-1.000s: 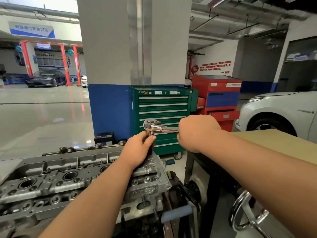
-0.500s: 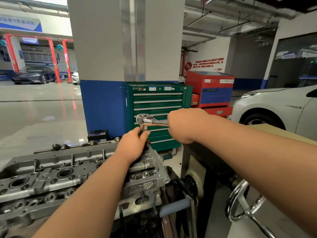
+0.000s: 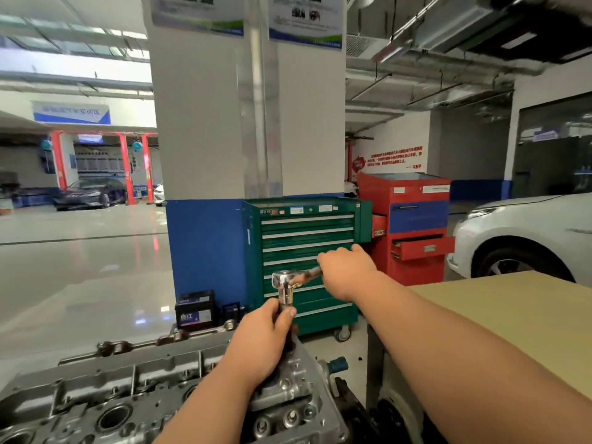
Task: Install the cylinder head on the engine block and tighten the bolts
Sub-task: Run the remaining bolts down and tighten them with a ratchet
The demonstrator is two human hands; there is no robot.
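The grey cast-metal cylinder head [image 3: 96, 398] lies flat across the lower left of the view. Its right end reaches to just beside the dark gap before the tan flat-topped workbench [image 3: 512, 322]. At that right end the left hand [image 3: 259, 344] curls round the short chrome extension bar [image 3: 285, 298], which stands upright over the head's far corner. On top of the bar sits the shiny chrome ratchet wrench [image 3: 283, 279]. Its handle runs to the right and slightly away, and the right hand [image 3: 347, 270] is closed tightly round it, above the gap between head and bench. Behind the wrench stands the green steel drawer cabinet [image 3: 307, 232], near but apart, with the red tool cart [image 3: 413, 216] beside it and a white car [image 3: 528, 232] further right. A small black battery [image 3: 195, 310] sits on the floor past the head's back edge. To the left, glossy pale floor [image 3: 80, 267] opens wide.
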